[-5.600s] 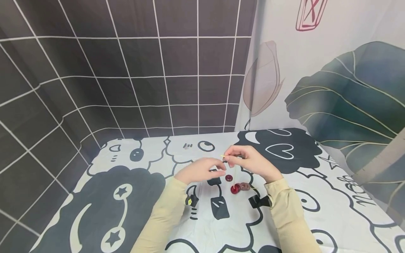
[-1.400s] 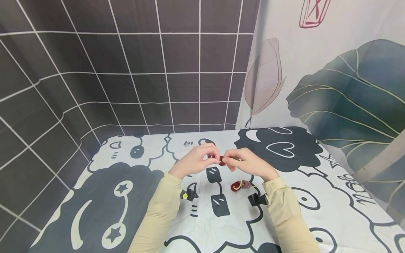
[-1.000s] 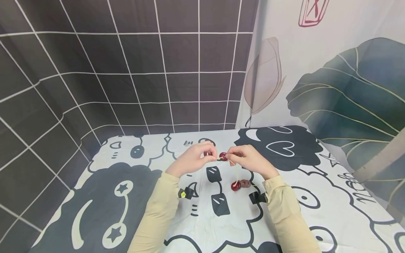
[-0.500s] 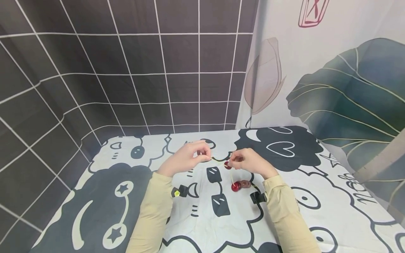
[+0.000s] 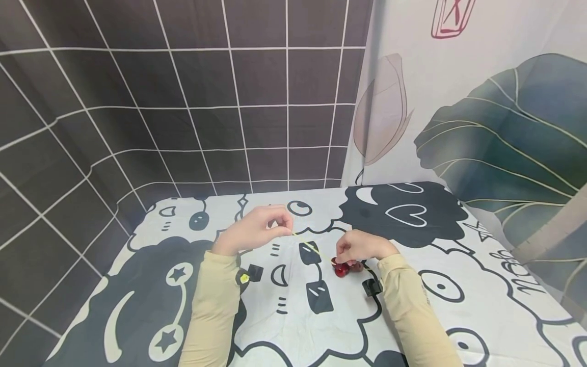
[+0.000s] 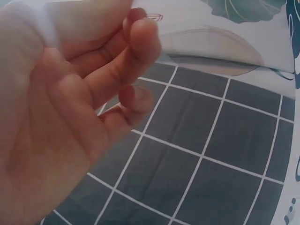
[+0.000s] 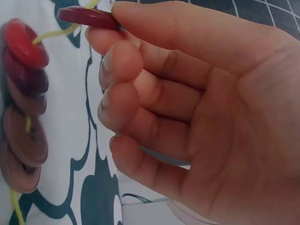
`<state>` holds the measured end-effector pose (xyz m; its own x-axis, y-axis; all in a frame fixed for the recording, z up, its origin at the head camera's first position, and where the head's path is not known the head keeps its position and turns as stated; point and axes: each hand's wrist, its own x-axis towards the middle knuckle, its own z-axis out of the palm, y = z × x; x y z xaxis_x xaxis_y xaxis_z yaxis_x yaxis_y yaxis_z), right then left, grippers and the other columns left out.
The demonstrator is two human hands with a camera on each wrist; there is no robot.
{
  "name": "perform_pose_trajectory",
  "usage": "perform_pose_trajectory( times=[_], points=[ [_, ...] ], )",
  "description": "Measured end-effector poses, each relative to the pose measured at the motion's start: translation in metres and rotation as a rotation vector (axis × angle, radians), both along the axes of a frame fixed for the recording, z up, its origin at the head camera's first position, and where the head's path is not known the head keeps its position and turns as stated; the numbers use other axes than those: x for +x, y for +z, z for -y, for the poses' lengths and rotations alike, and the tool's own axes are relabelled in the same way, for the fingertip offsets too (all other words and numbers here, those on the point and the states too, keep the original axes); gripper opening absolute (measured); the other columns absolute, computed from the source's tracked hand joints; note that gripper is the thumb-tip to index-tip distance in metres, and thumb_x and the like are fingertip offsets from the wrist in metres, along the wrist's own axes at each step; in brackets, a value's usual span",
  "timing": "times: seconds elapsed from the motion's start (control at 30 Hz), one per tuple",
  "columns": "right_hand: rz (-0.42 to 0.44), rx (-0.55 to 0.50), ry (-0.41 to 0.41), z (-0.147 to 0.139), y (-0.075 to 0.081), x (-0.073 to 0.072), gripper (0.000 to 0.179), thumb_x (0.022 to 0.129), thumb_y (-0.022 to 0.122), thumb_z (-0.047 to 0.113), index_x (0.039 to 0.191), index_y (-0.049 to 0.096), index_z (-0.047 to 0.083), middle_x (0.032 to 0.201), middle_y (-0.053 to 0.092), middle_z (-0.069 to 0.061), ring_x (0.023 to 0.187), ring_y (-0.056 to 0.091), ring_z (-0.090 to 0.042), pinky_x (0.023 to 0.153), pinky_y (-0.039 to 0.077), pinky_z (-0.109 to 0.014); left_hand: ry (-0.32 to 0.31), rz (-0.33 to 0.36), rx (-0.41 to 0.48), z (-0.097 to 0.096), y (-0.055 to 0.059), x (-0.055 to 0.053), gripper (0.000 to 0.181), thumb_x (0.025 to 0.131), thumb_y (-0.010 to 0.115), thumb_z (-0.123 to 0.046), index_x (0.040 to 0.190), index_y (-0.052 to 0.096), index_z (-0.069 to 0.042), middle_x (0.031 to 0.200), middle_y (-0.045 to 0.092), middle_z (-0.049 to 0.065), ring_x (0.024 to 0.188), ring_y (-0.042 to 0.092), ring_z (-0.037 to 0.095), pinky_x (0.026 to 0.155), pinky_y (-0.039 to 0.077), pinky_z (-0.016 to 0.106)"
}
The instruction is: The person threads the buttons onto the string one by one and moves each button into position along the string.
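Observation:
My left hand [image 5: 252, 229] pinches the end of a yellow string [image 5: 308, 244] between thumb and forefinger, above the cloth. Its pinch lies outside the left wrist view. From there the string slopes down to my right hand [image 5: 364, 245]. Thumb and forefinger of that hand hold a dark red button [image 7: 86, 18], with the string passing at it. Just beside, a row of buttons is threaded on the same string: a bright red button [image 7: 28, 44], a dark red one behind it, then brown buttons [image 7: 29, 136]. They rest on the cloth, partly under my right hand in the head view.
A white cloth [image 5: 298, 331] with black cartoon drawings covers the table. A dark gridded curtain [image 5: 257, 127] hangs behind, and a leaf-patterned curtain [image 5: 394, 102] hangs at the right. Black straps with cameras sit at both wrists.
The dark red button, earlier lying on the cloth, was picked up and threaded. My left hand has moved left, drawing the string out; my right hand has lowered the button toward the others.

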<state>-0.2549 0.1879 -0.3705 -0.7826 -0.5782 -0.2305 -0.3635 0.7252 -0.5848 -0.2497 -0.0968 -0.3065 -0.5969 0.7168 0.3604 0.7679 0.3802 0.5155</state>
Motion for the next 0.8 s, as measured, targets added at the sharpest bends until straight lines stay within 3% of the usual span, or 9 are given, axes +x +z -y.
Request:
perform_pose_trajectory(
  times=[0.43, 0.8],
  points=[
    [0.044, 0.031, 0.005, -0.003, -0.006, -0.004, 0.013, 0.082, 0.065, 0.013, 0.072, 0.063, 0.006, 0.055, 0.053, 0.005, 0.052, 0.050, -0.008, 0.054, 0.041, -0.020, 0.061, 0.000, -0.060, 0.015, 0.005, 0.001, 0.007, 0.086, 0.069, -0.010, 0.085, 0.064, -0.015, 0.079, 0.062, -0.004, 0.077, 0.055, 0.007, 0.078, 0.049, 0.032],
    [0.001, -0.004, -0.034, -0.019, -0.012, 0.003, 0.017, 0.085, 0.063, 0.018, 0.077, 0.065, 0.003, 0.055, 0.052, 0.004, 0.053, 0.048, -0.007, 0.055, 0.038, -0.022, 0.229, 0.108, -0.103, 0.032, 0.001, 0.013, 0.006, 0.090, 0.065, -0.021, 0.088, 0.064, -0.016, 0.084, 0.064, -0.003, 0.079, 0.057, 0.008, 0.078, 0.048, 0.033]
  ],
)
